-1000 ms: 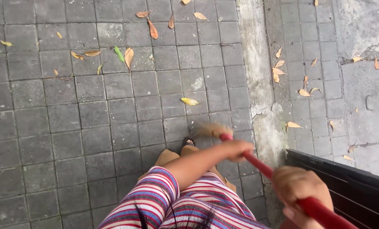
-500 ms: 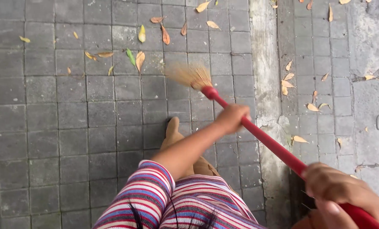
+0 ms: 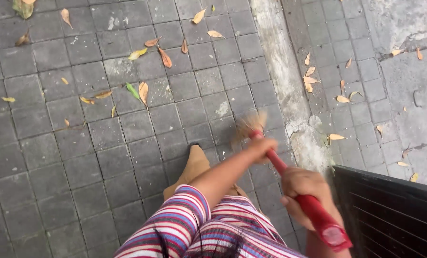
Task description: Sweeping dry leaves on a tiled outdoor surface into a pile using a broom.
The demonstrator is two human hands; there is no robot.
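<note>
Both hands, left hand [image 3: 262,149] and right hand [image 3: 303,188], stay clenched around the red broom handle [image 3: 290,181]. The straw head [image 3: 250,125] (blurred) has pulled back toward the foot [image 3: 194,165].

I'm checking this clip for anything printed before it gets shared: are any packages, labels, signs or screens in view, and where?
None in view: no package, label, sign or screen.
What shows instead: grey paving blocks strewn with dry leaves, a red-handled broom held in both hands, and a black slatted object at lower right.
</note>
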